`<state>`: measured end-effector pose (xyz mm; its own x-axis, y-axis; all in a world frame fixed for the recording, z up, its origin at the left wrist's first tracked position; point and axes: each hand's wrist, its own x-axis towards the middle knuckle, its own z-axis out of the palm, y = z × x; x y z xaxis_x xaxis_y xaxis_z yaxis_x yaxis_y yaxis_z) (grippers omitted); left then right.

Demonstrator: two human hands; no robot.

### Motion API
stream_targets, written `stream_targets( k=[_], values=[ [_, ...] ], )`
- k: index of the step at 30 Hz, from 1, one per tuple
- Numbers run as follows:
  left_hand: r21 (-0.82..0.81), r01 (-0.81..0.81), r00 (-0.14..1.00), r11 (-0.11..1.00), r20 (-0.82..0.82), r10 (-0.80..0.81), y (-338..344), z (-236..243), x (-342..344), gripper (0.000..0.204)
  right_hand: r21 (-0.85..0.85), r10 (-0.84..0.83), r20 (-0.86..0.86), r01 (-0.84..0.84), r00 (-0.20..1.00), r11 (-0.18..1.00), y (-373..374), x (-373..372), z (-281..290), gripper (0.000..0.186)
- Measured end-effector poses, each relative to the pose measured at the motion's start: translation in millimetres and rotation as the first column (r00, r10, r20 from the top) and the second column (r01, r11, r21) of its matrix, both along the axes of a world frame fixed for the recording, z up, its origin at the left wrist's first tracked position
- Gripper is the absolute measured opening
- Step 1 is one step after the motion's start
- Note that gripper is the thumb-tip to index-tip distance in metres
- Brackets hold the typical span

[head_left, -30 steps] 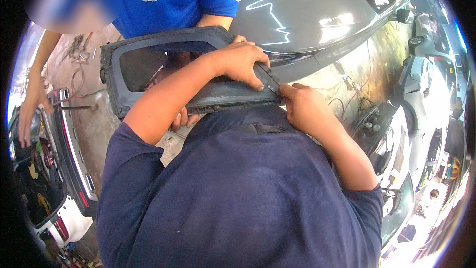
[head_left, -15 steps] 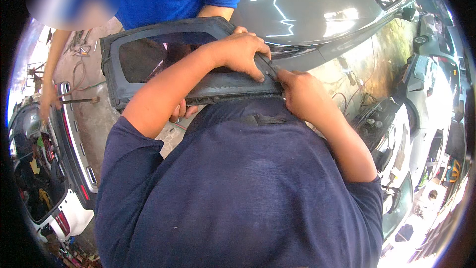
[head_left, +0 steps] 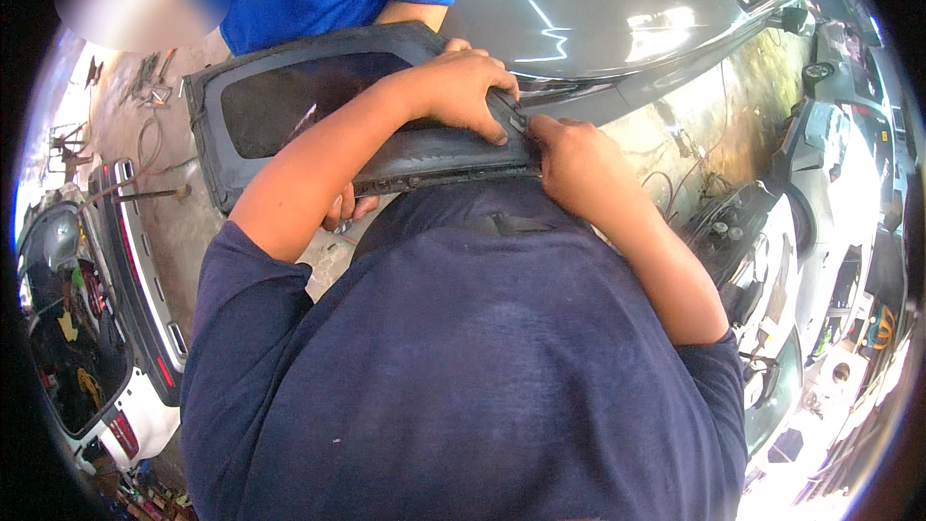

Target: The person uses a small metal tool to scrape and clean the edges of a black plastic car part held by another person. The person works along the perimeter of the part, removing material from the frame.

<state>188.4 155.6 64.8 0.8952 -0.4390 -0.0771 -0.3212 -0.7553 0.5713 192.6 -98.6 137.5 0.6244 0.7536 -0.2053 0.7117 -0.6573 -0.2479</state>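
A dark window panel [head_left: 318, 87] lies slantwise just above the person's lap, its right end between the two hands and the rest reaching out to the left beneath the left forearm. The left hand [head_left: 470, 87] rests on that end with thumb and forefinger spread wide, other fingers bent over the far edge; how firmly it grips underneath cannot be told. The right hand [head_left: 579, 164] is curled narrow against the near corner, pinching at the edge, and whether a strip or a tool sits between its fingertips is hidden. Left of both hands, a co-worker's fingers [head_left: 349, 205], it seems, hold the panel from below. With its glass and thick frame, the panel looks stiff and fairly heavy, likely to tip toward the unsupported left if held only at the right end. The smooth dark glass is probably slippery and breakable, while the rough black edging [head_left: 453, 175] nearest the lap looks softer and grippier. The broad frame, one hand toward each end, seems the safest hold.
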Motion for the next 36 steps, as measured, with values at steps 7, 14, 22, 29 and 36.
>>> stream_targets(
  k=[7,14,22,29,36],
  values=[
    [-0.003,0.015,1.0,1.0,0.017,-0.015,-3,-1,5,0.071,-0.031,-0.02,-0.003,0.02,1.0,0.999,-3,-2,5,0.024],
    [-0.03,0.026,0.999,0.999,0.025,-0.026,-4,0,-1,0.074,-0.056,0.018,0.039,-0.016,0.999,0.998,-2,-5,3,0.027],
    [-0.045,-0.003,0.999,0.999,0.052,0.006,-1,2,0,0.071,0.176,-0.058,0.055,0.048,0.997,0.983,-9,-10,0,0.023],
    [-0.034,-0.136,0.989,0.99,0.047,0.138,-14,8,0,0.055,0.464,-0.336,-0.378,0.491,0.863,0.738,-44,5,32,0.026],
    [-0.426,-0.429,0.898,0.797,-0.103,0.428,-13,-1,11,0.033,0.441,-0.362,-0.571,0.647,0.737,0.622,-71,7,22,0.032]
  ],
)
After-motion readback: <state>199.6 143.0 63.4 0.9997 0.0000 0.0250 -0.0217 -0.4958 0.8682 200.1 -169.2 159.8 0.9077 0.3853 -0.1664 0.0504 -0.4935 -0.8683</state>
